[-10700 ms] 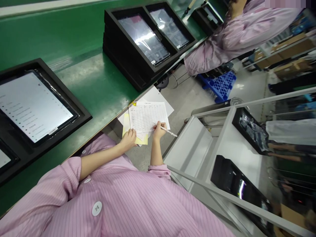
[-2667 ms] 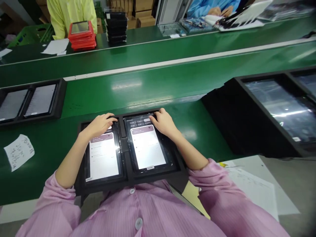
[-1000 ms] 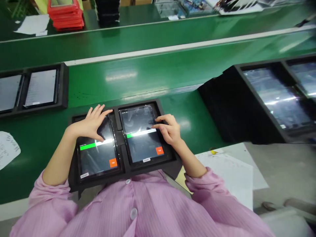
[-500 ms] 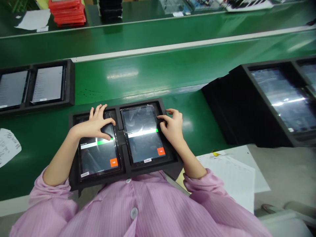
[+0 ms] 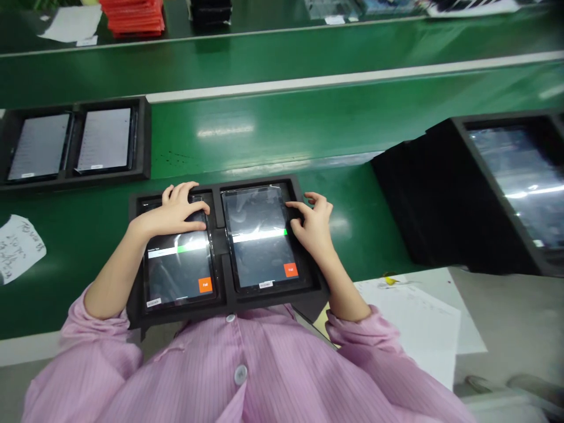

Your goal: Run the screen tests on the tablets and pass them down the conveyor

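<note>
In front of me a black foam tray (image 5: 222, 264) holds two tablets side by side, close against my shirt. Over the upper part of the left tablet (image 5: 176, 276) lies my left hand (image 5: 178, 212), fingers spread, thumb above the screen. My right hand (image 5: 314, 222) is at the right edge of the right tablet (image 5: 259, 252), forefinger stretched toward its side and the other fingers bent, nothing held. Both screens show a white and green bar and an orange "Fail" square at lower right. A small white label sits at the bottom of each tablet.
A second black tray (image 5: 143, 141) with two tablets lies at far left. Black trays are stacked at right, a tablet (image 5: 524, 176) in the top one. Papers (image 5: 418, 323) lie by my right elbow, a handwritten sheet (image 5: 20, 247) at left. Red items (image 5: 134, 17) are piled on the back shelf.
My left thumb has drawn closer to the forefinger, up from the green bar. My right hand has hardly moved against the tablet. The whole view has shifted slightly.
</note>
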Demonstrator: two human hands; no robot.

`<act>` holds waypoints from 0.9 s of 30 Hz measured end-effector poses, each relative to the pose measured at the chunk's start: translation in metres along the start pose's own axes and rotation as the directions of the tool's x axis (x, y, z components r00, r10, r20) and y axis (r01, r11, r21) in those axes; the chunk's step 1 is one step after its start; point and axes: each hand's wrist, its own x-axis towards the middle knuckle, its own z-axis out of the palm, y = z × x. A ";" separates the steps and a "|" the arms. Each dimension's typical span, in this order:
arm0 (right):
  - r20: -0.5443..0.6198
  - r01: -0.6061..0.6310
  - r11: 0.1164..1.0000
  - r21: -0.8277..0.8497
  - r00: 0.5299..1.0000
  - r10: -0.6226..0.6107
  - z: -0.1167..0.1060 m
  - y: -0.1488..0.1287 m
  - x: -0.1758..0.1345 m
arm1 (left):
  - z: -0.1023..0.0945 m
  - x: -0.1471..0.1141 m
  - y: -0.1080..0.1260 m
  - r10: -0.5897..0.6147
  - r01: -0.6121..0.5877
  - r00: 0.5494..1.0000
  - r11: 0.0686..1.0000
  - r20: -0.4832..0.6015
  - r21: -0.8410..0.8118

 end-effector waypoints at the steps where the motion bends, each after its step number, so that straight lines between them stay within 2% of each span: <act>1: 0.013 0.008 1.000 -0.001 1.000 -0.008 0.001 0.001 0.001 | 0.001 0.001 0.000 -0.011 0.011 1.000 1.000 -0.016 -0.005; 7: 0.031 0.031 0.999 0.033 0.999 -0.032 0.005 0.010 0.006 | 0.003 0.014 0.009 -0.090 0.088 0.996 0.995 -0.022 -0.054; 10: 0.035 0.040 0.999 0.026 0.999 -0.041 0.005 0.013 0.007 | -0.006 0.011 0.006 -0.056 0.056 0.998 0.998 0.006 -0.040; 13: 0.019 0.078 0.997 0.013 0.997 -0.078 -0.001 0.011 0.005 | -0.020 -0.012 -0.015 -0.004 0.004 1.000 1.000 -0.014 -0.019; 16: 0.004 0.222 0.975 0.020 0.975 -0.222 -0.014 -0.003 -0.001 | -0.025 -0.050 -0.049 -0.071 0.068 0.993 0.997 -0.092 -0.040; 18: 0.078 0.382 0.922 0.054 0.919 -0.386 -0.022 -0.020 -0.008 | -0.020 -0.073 -0.069 -0.117 0.103 0.981 0.990 -0.157 -0.095; 21: 0.241 0.595 0.797 0.104 0.762 -0.601 -0.025 -0.048 -0.020 | -0.005 -0.093 -0.086 -0.094 0.058 0.968 0.986 -0.231 -0.158; 24: 0.328 0.720 0.682 0.131 0.617 -0.715 -0.019 -0.066 -0.028 | 0.005 -0.094 -0.085 -0.105 0.071 0.963 0.988 -0.250 -0.140; 25: 0.338 0.738 0.661 0.135 0.592 -0.731 -0.017 -0.069 -0.029 | 0.005 -0.090 -0.080 -0.135 0.109 0.958 0.987 -0.251 -0.115; 27: 0.346 0.750 0.648 0.134 0.578 -0.740 -0.015 -0.068 -0.027 | 0.004 -0.079 -0.066 -0.195 0.190 0.948 0.981 -0.252 -0.045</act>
